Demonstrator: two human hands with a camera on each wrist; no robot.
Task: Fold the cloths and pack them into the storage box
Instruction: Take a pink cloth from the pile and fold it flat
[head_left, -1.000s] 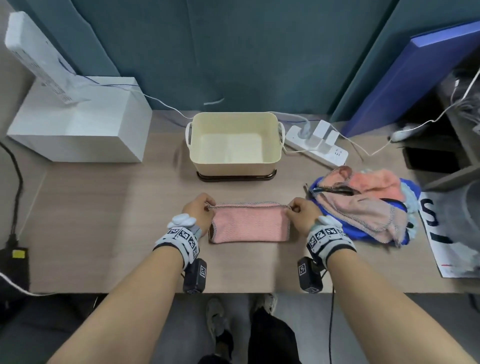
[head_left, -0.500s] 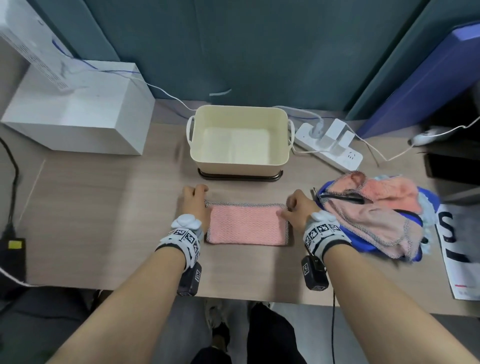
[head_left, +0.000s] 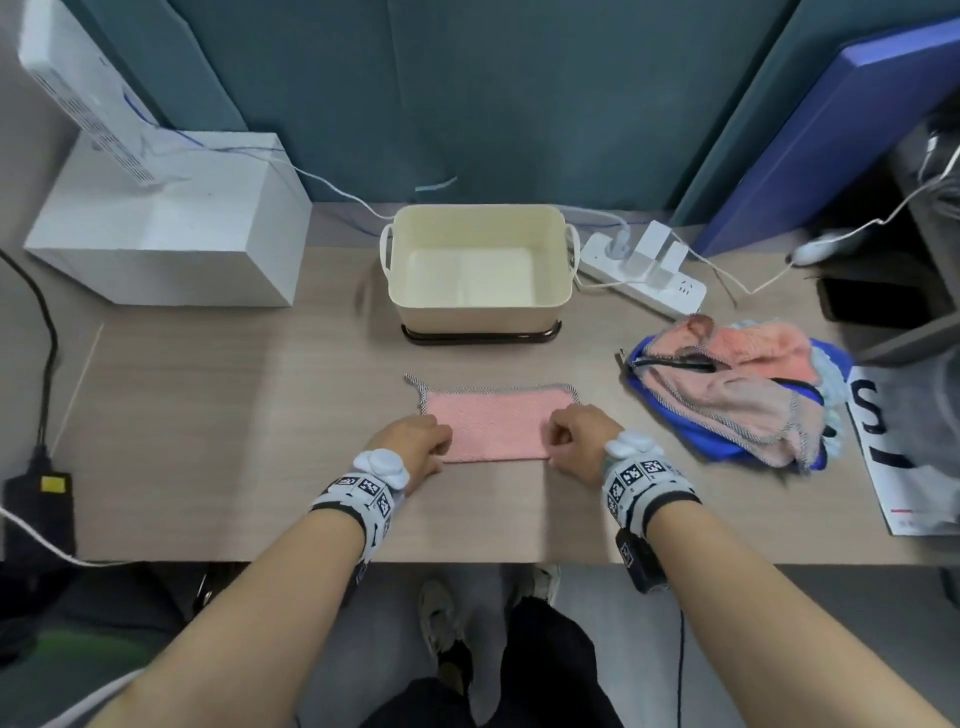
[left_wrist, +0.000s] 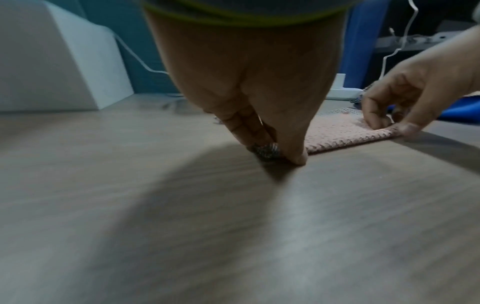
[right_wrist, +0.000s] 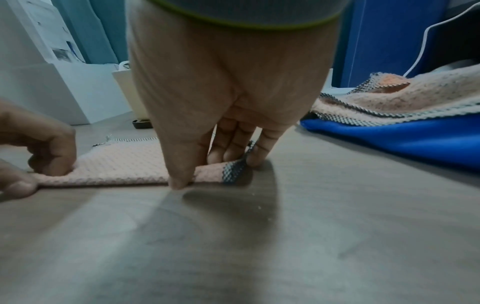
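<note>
While both hands work at its near edge, the pink cloth (head_left: 496, 423) lies flat and folded on the wooden worktop (head_left: 208, 426), in front of the storage box (head_left: 478, 270). At the far left a black adapter (head_left: 39, 506) with a yellow label sits by the worktop's edge, and behind it a white box (head_left: 166, 228) stands against the teal partition, with a white device leaning on top of it. Next comes the left hand (head_left: 410, 449), at the cloth's near left corner; the left wrist view shows its thumb and fingers (left_wrist: 244, 127) pinching the grey-trimmed corner down against the wood. Beyond the cloth, the cream storage box stands upright on a dark base, well apart from the hands, its floor bare. The right hand (head_left: 576, 441) holds the near right corner; the right wrist view shows the thumb in front and the curled fingers (right_wrist: 233, 142) behind, with the folded edge nipped between them and slightly raised. Behind and to the right of it lies a white power strip (head_left: 644, 275) with plugs and white leads. Further right, a loose pile of cloths (head_left: 737, 389), pink and peach over blue, rests on the worktop near the folded one but not touching it. A printed sheet (head_left: 904, 452) lies at the far right edge.
</note>
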